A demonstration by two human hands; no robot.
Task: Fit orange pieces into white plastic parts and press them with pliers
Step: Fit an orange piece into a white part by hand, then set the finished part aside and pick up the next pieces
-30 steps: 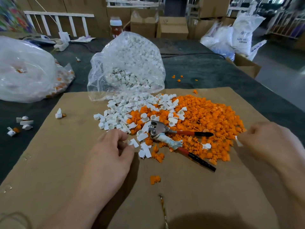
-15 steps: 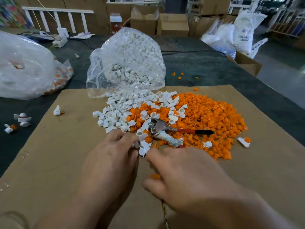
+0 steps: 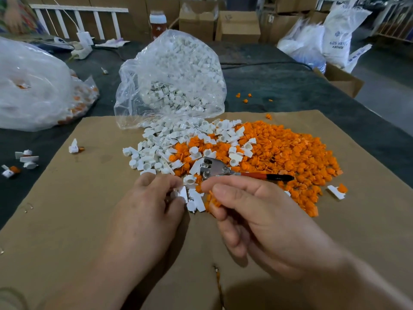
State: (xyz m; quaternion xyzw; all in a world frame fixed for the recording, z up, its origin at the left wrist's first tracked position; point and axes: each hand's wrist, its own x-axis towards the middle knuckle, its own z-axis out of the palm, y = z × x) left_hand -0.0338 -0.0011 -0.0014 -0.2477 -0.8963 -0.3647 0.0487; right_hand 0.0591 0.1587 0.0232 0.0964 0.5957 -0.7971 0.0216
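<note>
Brown cardboard (image 3: 89,231) covered the near part of the work surface, and both hands were over it, side by side. The left hand (image 3: 152,215) had its fingers curled, and its fingertips pinched a white plastic part (image 3: 181,194) at the near edge of the spilled heap. The right hand (image 3: 263,224) was curled too, with thumb and forefinger drawn together close to that part. A sliver of orange showed beneath the forefinger, but I could not tell whether it was gripped.

Just beyond the right knuckles lay the pliers (image 3: 214,169), metal head toward the left. One red-and-black handle pointed right across the orange pieces (image 3: 295,157); the other was hidden behind the hand. The orange pieces formed a broad heap on the right half of the cardboard, and loose white parts (image 3: 156,151) spread to its left, the two mixing in the middle. A stray white piece (image 3: 335,191), with some orange beside it, lay apart at the heap's right edge.

Behind the white parts, an open clear bag (image 3: 172,81) full of the same spilled onto the cardboard's far edge. Left of it sat a larger cloudy bag (image 3: 31,86) with orange showing at its bottom, on a dark table cover (image 3: 290,86). Cardboard boxes (image 3: 238,25) and white sacks (image 3: 335,39) stood farthest away.
</note>
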